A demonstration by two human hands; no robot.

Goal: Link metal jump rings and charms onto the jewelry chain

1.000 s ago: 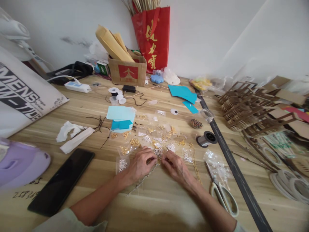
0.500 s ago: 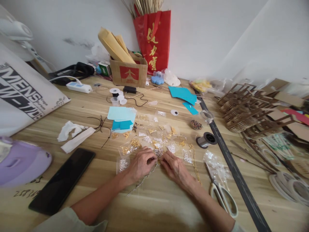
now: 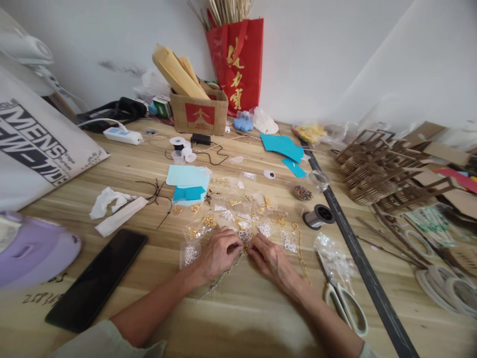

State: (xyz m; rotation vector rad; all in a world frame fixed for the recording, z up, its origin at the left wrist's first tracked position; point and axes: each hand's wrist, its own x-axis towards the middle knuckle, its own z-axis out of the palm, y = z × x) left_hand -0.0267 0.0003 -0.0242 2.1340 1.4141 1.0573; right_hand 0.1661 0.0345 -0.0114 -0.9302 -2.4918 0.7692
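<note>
My left hand (image 3: 220, 252) is closed in a pinch near the middle of the table. From its fingertips a thin silver chain (image 3: 218, 282) trails down and left across the wood. My right hand (image 3: 269, 254) faces it, thumb and fingers pressed together; whatever they pinch is too small to make out. A narrow gap separates the two sets of fingertips. Just beyond them lies a bag of small silver pieces (image 3: 245, 234). Gold findings (image 3: 209, 220) in clear bags spread past my left hand, and a bag of white rings (image 3: 191, 254) sits beside that wrist. A gold chain (image 3: 300, 256) lies right of my right hand.
White-handled scissors (image 3: 345, 303) and a wire spool (image 3: 318, 217) lie to the right, near a dark strip (image 3: 357, 248). A black phone (image 3: 97, 281) is at left. Blue sheets (image 3: 188, 176), a cardboard box (image 3: 199, 113) and brown woven baskets (image 3: 376, 169) stand farther off.
Both hands stay in nearly the same place and remain pinched. The view has shifted very slightly; nothing else has visibly moved.
</note>
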